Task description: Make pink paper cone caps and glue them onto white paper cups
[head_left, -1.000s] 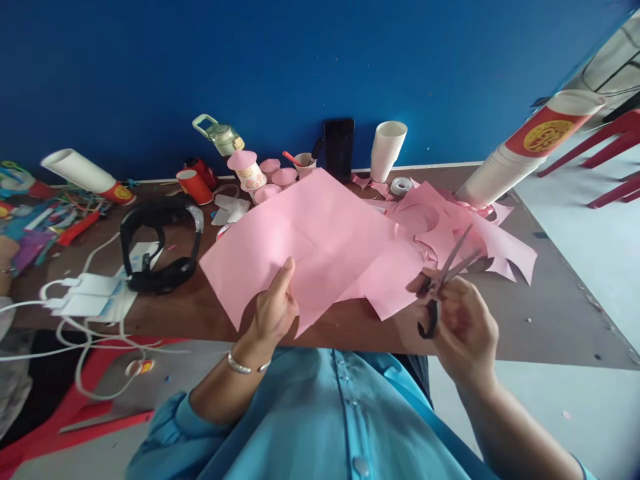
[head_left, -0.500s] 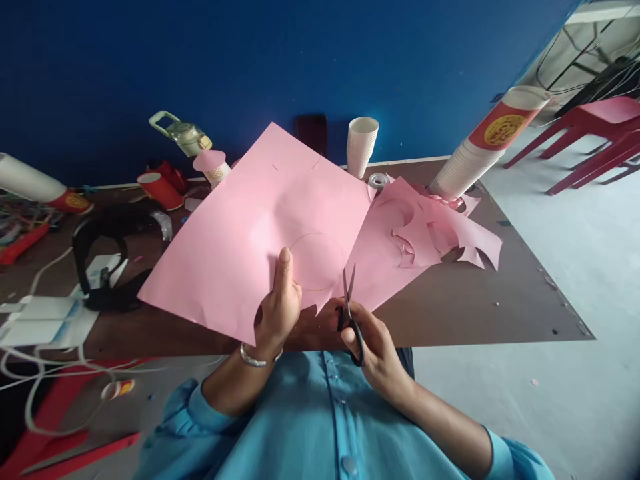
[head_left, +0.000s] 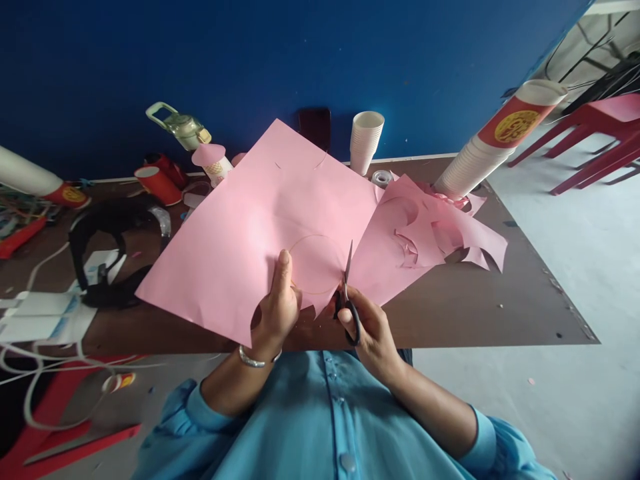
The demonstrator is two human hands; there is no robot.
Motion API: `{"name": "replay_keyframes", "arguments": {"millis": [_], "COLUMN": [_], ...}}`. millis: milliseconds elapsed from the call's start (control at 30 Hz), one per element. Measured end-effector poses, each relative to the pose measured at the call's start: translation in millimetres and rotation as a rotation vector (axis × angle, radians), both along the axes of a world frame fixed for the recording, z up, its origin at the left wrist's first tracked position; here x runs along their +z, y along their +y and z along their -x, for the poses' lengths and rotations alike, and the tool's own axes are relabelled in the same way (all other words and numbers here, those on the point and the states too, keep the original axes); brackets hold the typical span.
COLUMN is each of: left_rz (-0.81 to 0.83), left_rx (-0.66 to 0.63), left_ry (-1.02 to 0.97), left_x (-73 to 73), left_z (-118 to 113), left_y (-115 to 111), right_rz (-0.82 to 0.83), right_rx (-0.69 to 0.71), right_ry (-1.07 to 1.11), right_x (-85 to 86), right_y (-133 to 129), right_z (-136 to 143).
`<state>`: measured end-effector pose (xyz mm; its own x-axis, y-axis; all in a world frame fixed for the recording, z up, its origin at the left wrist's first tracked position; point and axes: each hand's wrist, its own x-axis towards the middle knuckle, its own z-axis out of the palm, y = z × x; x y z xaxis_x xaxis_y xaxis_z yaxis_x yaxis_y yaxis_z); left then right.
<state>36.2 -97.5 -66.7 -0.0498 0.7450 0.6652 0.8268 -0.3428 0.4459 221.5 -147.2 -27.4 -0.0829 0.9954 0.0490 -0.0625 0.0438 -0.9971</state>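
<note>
A large sheet of pink paper (head_left: pixel 225 233) is held up over the table by my left hand (head_left: pixel 280 300), thumb on its front face and fingers behind it. A circle is drawn in thin line near the sheet's lower right edge, just right of my thumb. My right hand (head_left: pixel 370 327) grips black-handled scissors (head_left: pixel 349 280), whose blades point up at the sheet's edge beside the circle. One blade lies in front of the paper; the other is mostly hidden. Part of the lower edge is cut into a curve with a pointed flap.
Pink paper scraps (head_left: pixel 425 233) lie on the brown table (head_left: pixel 500 300) to the right. Behind them stand white paper cups (head_left: pixel 367 143), a tape roll (head_left: pixel 382 178) and a leaning cup stack (head_left: pixel 480 157). At left are a black headband-like item (head_left: pixel 120 247), a red cup (head_left: pixel 159 187) and a green-lidded bottle (head_left: pixel 185 130).
The scissors have moved up onto the sheet's edge, and their blades have come closer together. My left hand keeps its hold on the paper. The view has shifted slightly.
</note>
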Motion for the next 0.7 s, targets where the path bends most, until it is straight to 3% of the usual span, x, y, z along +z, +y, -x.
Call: {"name": "replay_keyframes", "arguments": {"millis": [133,367,700], "left_rz": [-0.035,0.081,0.094], "left_rx": [0.004,-0.046,-0.007], "left_ry": [-0.035,-0.177,-0.192], "left_x": [-3.1,-11.7,-9.3], "left_z": [-1,1,-4], "left_y": [0,-5,-4], "right_rz": [0.004,0.023,0.031], "right_rx": [-0.006,-0.024,-0.044], "right_ry": [0.007,0.008,-0.002], "right_x": [-1.0,-1.0,3.1], "right_y": [0,1,3], "right_z": [1,4,4]}}
